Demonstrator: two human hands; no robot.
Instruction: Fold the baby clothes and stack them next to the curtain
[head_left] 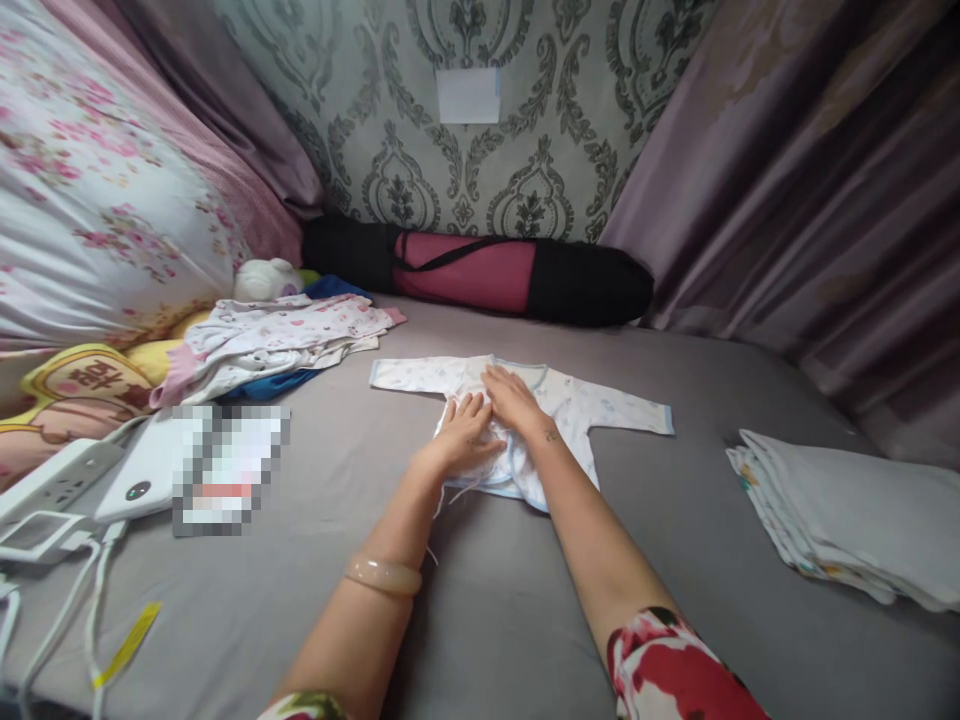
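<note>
White, blue-edged little shirt (566, 420) lies spread on the grey sheet (337, 640); left hand (466, 440) rests flat on it, fingers slightly parted, right hand (516, 402) likewise, fingers closer together.

Matt cloth shirt (568, 410), smooth glossy bangle (384, 575)

Your view has soft, moderate light that seems to come from the left, where the floral fabric (112, 180) shows brightest. The purple curtain (757, 170) on the right sinks into dimness, darkest toward its far corner. You can see a soft shadow on the gray bedsheet (480, 620) between your forearms (592, 530). The baby shirt's (622, 405) pale print looks washed out. Wide-angle distortion stretches the folded cloths (862, 510), the outer edges blur, and a pixelated patch (232, 470) hides detail at left.
</note>
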